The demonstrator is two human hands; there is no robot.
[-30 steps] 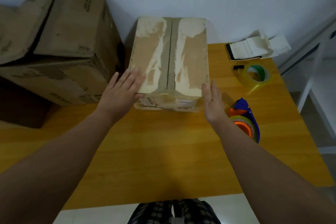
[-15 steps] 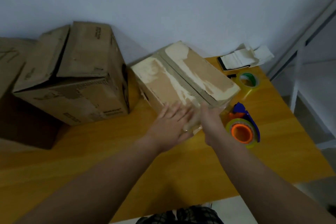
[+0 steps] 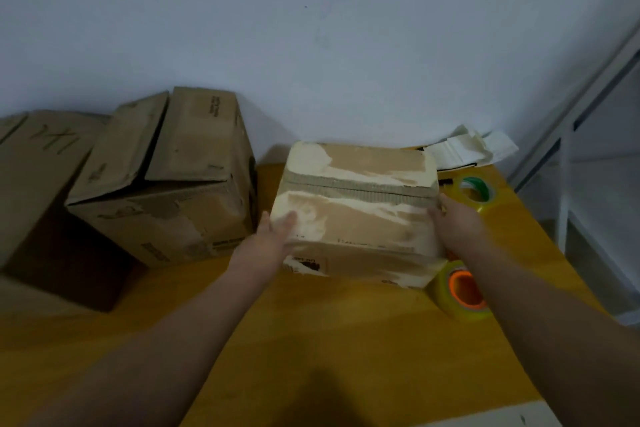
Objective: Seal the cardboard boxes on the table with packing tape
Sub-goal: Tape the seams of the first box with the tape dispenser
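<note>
A small cardboard box [image 3: 356, 211] with torn, pale patches sits on the wooden table [image 3: 311, 340], its closed flap seam running left to right. My left hand [image 3: 270, 239] lies flat against the box's left end, fingers straight. My right hand [image 3: 453, 222] presses on the right end, fingers straight as far as I can see. A tape dispenser with an orange-cored roll [image 3: 460, 291] stands just right of the box's near corner, partly behind my right forearm. A second clear roll with a green core [image 3: 476, 192] lies farther back on the right.
A larger cardboard box [image 3: 166, 184] with loose top flaps stands left of the small one. Another big box [image 3: 38, 184] sits at the far left. Folded white papers [image 3: 467, 149] lie at the table's back right. A white metal rack [image 3: 588, 156] stands beyond the right edge.
The small box has turned about a quarter turn, so its seam now runs sideways. My hands went from its near end to its left and right ends. The camera tilted upward.
</note>
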